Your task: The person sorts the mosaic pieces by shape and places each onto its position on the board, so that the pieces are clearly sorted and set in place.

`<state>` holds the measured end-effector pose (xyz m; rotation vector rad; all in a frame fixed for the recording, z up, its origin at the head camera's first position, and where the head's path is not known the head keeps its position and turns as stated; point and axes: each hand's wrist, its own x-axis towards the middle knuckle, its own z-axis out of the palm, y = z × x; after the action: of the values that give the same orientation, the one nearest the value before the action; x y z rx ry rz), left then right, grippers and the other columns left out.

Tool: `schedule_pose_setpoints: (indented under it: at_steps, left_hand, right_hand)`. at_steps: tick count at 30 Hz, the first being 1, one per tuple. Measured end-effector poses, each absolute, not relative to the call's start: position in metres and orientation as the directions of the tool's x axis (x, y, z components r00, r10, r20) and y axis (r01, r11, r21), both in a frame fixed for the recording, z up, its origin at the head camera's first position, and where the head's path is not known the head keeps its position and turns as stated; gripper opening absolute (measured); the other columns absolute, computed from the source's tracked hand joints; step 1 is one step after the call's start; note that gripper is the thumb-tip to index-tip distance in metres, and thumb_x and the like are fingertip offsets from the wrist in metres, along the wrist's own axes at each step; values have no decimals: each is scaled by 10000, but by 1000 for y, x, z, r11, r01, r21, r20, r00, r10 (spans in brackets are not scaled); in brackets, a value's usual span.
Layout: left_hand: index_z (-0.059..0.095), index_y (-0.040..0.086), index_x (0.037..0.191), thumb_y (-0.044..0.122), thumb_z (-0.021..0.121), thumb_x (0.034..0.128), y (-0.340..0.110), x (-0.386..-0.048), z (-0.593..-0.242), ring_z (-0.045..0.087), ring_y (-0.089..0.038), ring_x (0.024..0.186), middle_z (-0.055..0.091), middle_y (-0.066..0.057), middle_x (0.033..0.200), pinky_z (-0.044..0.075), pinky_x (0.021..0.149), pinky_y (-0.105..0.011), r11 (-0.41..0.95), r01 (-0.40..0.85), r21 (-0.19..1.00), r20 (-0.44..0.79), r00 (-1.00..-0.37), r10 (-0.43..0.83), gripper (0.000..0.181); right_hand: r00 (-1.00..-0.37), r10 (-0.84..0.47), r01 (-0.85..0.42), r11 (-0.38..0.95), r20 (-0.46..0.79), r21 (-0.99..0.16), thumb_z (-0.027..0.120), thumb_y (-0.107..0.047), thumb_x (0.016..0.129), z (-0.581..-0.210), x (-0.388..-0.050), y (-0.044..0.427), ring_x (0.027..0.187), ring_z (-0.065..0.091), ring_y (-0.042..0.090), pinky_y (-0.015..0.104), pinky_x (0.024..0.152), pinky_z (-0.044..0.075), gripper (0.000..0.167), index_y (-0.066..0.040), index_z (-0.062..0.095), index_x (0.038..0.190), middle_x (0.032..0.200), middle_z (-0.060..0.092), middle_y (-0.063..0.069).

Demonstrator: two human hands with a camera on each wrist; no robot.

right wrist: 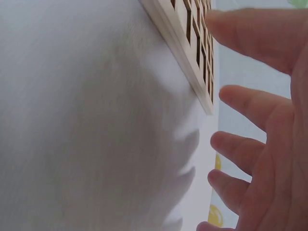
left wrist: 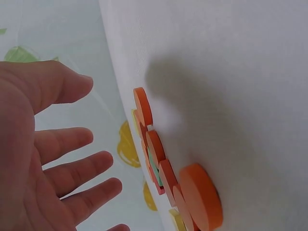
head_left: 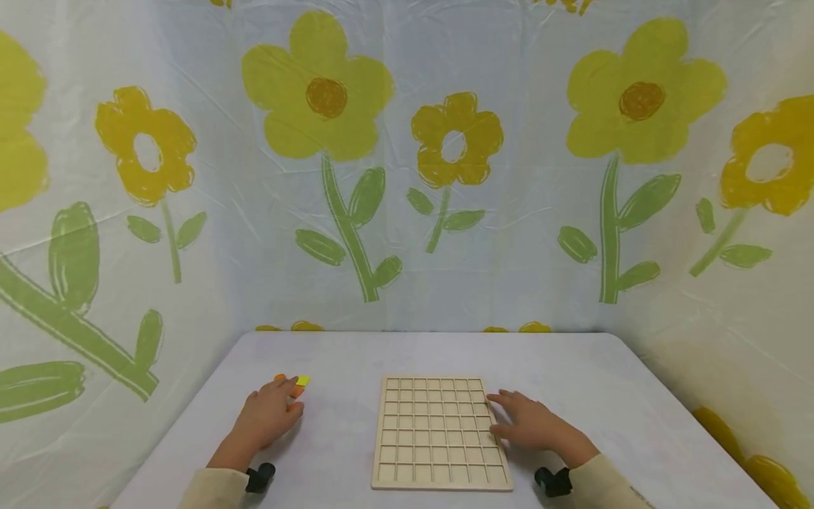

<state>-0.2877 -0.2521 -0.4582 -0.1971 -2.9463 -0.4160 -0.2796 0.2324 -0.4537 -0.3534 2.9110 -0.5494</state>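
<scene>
A wooden grid board [head_left: 440,433] with rows of square compartments lies on the table. My left hand [head_left: 270,415] is over a small group of coloured pieces at the left, its fingers spread and holding nothing. In the left wrist view the group includes a thick orange disc [left wrist: 202,197], several thinner orange discs, and bits of green, red and yellow. A yellow square piece [head_left: 303,380] shows just past the fingertips; the hand hides most others from the head camera. My right hand [head_left: 524,422] is at the board's right edge, fingers extended and empty; whether it touches is unclear.
The white table [head_left: 337,357] has rounded far corners. A cloth printed with yellow flowers [head_left: 318,92] hangs behind it and along both sides. Each wrist carries a small black device [head_left: 553,482].
</scene>
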Motion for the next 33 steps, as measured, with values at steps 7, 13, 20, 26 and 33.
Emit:
schedule_pose_setpoints:
  at_steps: [7, 13, 20, 26, 33]
  left_hand:
    - [551, -6, 1314, 268, 623, 881, -257, -289, -456, 540, -421, 1177, 587, -201, 1295, 419, 935, -615, 965, 128, 228, 104, -989, 106, 518]
    - [595, 17, 1258, 220, 655, 830, -257, -291, -456, 579, -258, 945, 637, -79, 1043, 476, 821, -532, 962, 79, 263, 27, -997, 75, 477]
    - [637, 16, 1212, 188, 650, 822, -252, -293, -459, 578, -228, 923, 668, -60, 1009, 481, 802, -493, 959, 78, 274, 30, -997, 73, 426]
    - [657, 3, 1174, 162, 649, 830, -245, -295, -458, 589, -261, 959, 678, -93, 1068, 468, 841, -538, 971, 89, 223, 22, -996, 87, 379]
    - [674, 5, 1102, 155, 664, 841, -241, -296, -456, 563, -246, 865, 662, -81, 958, 472, 813, -514, 980, 83, 182, 6, -997, 83, 301]
  right_hand:
    - [-951, -267, -182, 892, -155, -415, 743, -464, 768, -455, -276, 242, 1392, 338, 443, 677, 1042, 304, 726, -185, 512, 1397, 1506, 401, 166]
    - [-948, -273, -182, 884, -161, -430, 741, -442, 764, -460, -273, 243, 1393, 337, 444, 686, 1040, 293, 726, -183, 506, 1401, 1501, 408, 161]
    - [-948, -283, -198, 881, -143, -429, 726, -434, 780, -459, -270, 242, 1394, 336, 443, 698, 1036, 282, 701, -181, 510, 1396, 1497, 411, 166]
    - [-943, -309, -228, 872, -126, -433, 706, -452, 798, -458, -268, 241, 1383, 339, 460, 742, 1008, 259, 681, -189, 511, 1395, 1492, 407, 193]
    - [-943, -309, -235, 881, -122, -411, 700, -460, 801, -461, -269, 241, 1388, 332, 456, 763, 991, 246, 681, -204, 506, 1401, 1495, 405, 186]
